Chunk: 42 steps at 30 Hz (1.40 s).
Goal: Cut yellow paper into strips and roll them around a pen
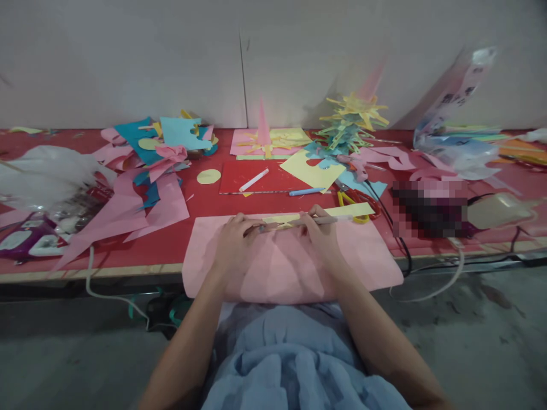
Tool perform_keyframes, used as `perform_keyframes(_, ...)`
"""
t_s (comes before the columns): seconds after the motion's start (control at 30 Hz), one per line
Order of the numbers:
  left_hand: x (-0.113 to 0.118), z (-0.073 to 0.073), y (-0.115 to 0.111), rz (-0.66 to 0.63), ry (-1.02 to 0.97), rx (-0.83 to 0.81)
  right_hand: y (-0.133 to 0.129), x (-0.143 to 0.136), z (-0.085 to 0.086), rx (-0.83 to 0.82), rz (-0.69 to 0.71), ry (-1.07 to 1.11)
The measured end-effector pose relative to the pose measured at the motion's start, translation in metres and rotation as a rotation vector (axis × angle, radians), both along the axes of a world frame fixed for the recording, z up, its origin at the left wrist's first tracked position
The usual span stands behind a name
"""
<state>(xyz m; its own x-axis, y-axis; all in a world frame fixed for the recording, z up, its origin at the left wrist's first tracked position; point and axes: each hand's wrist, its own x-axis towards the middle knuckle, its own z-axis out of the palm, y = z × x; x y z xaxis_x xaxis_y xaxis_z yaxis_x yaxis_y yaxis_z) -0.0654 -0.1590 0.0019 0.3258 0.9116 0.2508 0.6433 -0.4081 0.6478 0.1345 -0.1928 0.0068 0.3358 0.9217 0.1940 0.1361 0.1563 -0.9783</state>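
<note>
A large pink sheet (277, 273) lies over the front edge of the red table. Across its top runs a narrow yellow strip (356, 211). My right hand (318, 230) is closed round a slim, pale pen-like tool (327, 220), its tip pointing left over the strip. My left hand (237, 236) rests on the left part of the pink sheet, fingers bent together around something thin and dark whose nature I cannot make out. Between the two hands, small yellow bits (285, 225) show. Yellow-handled scissors (347, 200) lie just beyond my right hand.
Behind the sheet are a red board (231, 177), a white marker (253, 180) and a blue pen (306, 192). A layered paper tree (352, 122) stands back right, beside a pink glue gun (356, 166) with a black cord. Paper scraps (166, 199) and a plastic bag (47, 176) lie left.
</note>
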Motion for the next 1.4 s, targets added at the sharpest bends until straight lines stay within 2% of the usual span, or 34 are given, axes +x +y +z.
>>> perform_keyframes(0.17,0.0,-0.006,0.001,0.058,-0.003,0.038,0.001,0.0,0.0,-0.049,0.063,-0.044)
perform_keyframes(0.27,0.001,-0.007,0.002,0.084,0.035,0.022,0.002,0.0,-0.001,-0.066,0.053,-0.063)
perform_keyframes(0.73,0.005,0.003,0.003,0.064,0.007,-0.056,0.004,0.0,-0.005,-0.093,0.063,-0.102)
perform_keyframes(1.4,0.005,0.003,0.008,0.064,-0.003,-0.04,0.004,0.0,-0.005,-0.106,0.066,-0.087)
